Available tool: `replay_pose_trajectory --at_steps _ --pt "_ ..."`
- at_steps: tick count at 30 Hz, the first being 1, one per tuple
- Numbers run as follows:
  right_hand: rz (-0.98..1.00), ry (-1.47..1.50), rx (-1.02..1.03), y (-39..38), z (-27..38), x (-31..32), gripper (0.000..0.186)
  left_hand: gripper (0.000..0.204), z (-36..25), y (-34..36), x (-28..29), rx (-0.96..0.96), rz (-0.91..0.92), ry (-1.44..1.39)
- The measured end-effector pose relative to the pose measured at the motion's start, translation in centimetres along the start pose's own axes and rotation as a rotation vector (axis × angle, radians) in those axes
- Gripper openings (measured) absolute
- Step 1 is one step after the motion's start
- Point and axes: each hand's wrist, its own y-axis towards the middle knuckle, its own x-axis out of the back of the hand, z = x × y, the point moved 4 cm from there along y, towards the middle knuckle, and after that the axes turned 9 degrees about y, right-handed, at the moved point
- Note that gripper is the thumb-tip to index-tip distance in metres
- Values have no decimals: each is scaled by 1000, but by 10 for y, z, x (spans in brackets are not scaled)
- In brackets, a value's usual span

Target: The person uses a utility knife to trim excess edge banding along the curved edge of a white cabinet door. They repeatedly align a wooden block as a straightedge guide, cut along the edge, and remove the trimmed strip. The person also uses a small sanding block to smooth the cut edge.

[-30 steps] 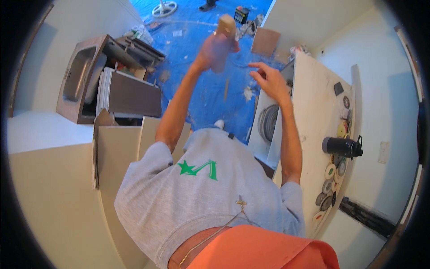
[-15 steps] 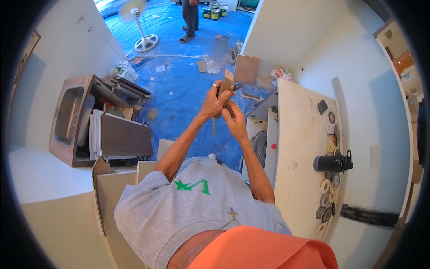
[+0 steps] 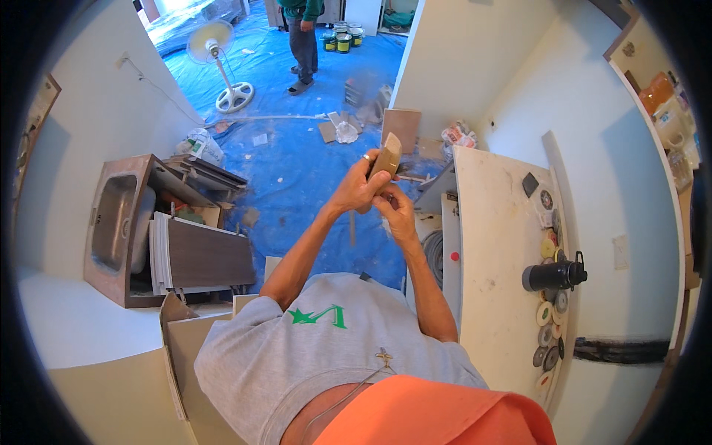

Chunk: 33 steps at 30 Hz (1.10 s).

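Observation:
My left hand (image 3: 354,188) is wrapped round a brown wooden block (image 3: 388,157) with a pale slanted end, held up over the blue floor sheet. The block tilts, its pale end pointing away from me and a little right. My right hand (image 3: 399,213) is close against the near side of the block, just below my left fingers. Its fingers are curled and pinched together. Whatever they grip is hidden.
To the right stands a pale worktop (image 3: 493,245) with a black bottle (image 3: 552,275) and several round discs (image 3: 545,315). At left lies a sink unit (image 3: 122,222) beside stacked panels (image 3: 211,256). A person (image 3: 302,52) stands near a fan (image 3: 222,67) and several cans (image 3: 343,42).
The block has tipped to the right in my left hand, and both hands sit slightly lower in the picture. A dark pointed shape beside the block no longer shows. The view has shifted a little.

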Motion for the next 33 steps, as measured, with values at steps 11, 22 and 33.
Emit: replay_pose_trajectory --at_steps 11,22,33 --pt "-162 92 109 7 4 3 13 65 -1 15 -1 35 94 -125" --pt "-67 -216 187 15 46 7 19 73 -12 33 -6 -5 205 -200" --pt "-153 -378 493 4 121 -12 12 101 -50 72 9 -230 354 -969"
